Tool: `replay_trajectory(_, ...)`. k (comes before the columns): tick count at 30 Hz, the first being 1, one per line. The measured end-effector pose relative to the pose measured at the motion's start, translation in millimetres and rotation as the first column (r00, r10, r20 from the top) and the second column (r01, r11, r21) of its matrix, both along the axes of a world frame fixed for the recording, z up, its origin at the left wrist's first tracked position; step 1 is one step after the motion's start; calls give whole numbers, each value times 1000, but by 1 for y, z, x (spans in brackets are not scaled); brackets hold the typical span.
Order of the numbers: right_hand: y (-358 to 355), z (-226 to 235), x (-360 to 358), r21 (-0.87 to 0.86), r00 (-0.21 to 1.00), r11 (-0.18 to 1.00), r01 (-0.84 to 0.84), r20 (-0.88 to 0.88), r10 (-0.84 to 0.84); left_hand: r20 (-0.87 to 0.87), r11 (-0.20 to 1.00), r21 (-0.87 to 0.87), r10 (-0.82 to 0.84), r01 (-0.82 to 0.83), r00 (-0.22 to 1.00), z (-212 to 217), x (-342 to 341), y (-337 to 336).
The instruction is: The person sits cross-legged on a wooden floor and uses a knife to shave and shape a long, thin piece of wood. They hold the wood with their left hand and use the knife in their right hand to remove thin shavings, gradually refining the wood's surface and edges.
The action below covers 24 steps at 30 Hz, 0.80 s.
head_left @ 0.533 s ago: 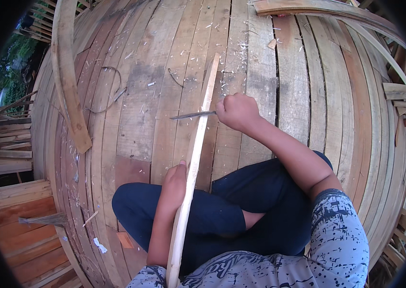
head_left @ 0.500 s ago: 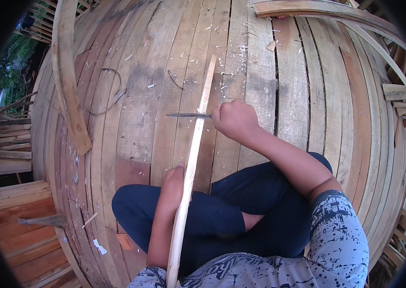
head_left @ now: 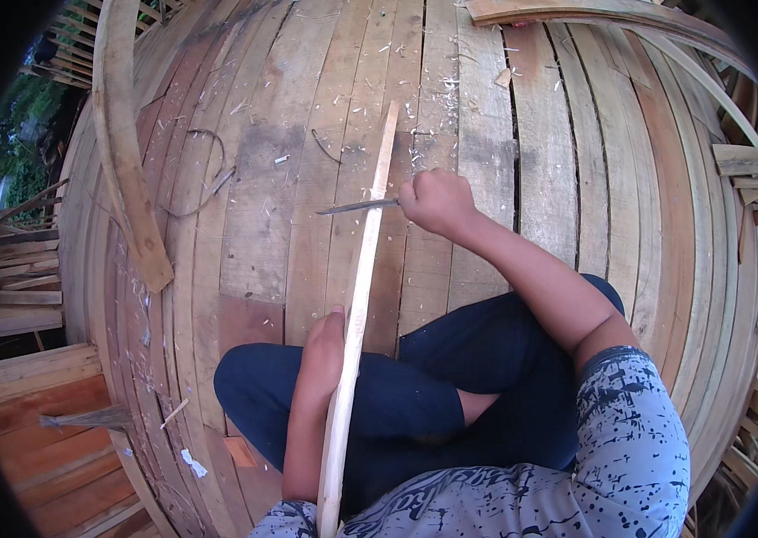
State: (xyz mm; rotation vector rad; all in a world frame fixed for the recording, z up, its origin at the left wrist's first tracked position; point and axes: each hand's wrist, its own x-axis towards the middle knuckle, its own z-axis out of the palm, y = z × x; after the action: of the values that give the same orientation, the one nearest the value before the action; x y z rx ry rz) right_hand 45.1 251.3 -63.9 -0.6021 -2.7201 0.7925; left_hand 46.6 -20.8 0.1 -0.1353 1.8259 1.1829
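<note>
A long pale wooden stick (head_left: 362,296) slants up from against my left forearm, over my legs, to a narrow far tip above the floor. My left hand (head_left: 326,345) is closed around the stick at about its middle, thumb pointing away from me; most of its fingers are hidden behind the wood. My right hand (head_left: 437,204) is a fist around the handle of a knife (head_left: 348,208). The thin dark blade points left and lies across the stick, touching its upper part. A fresh pale patch shows on the wood beside the blade.
Plank flooring (head_left: 253,233) carries scattered shavings (head_left: 451,85). A long board (head_left: 128,179) lies at the left, near a curved thin strip (head_left: 217,152). More boards (head_left: 612,13) lie at the far right, and stacked timber (head_left: 11,269) stands at the left edge.
My right hand has moved slightly away from me along the stick, and the knife blade has tilted, its tip now lower than the handle. My left hand keeps its hold.
</note>
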Motion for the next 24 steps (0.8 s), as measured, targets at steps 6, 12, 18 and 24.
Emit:
replay_trajectory(6, -22, 10, 7, -52, 994, 999, -10, 107, 15, 100, 998, 50, 22, -27, 995, 7, -2, 8)
replay_trajectory(12, 56, -12, 0, 67, 955, 986, 151, 249, -163, 136, 993, 119, -20, 3, 990, 4, 4, 9)
replay_trajectory(18, 32, 30, 0, -127, 928, 961, 247, 318, -197, 201, 978, 204, -96, 54, 975, -1, -8, 12)
replay_trajectory(24, 12, 31, 13, -289, 973, 957, -34, 211, 98, 372, 953, 267, 32, -140, 928, -13, -16, 32)
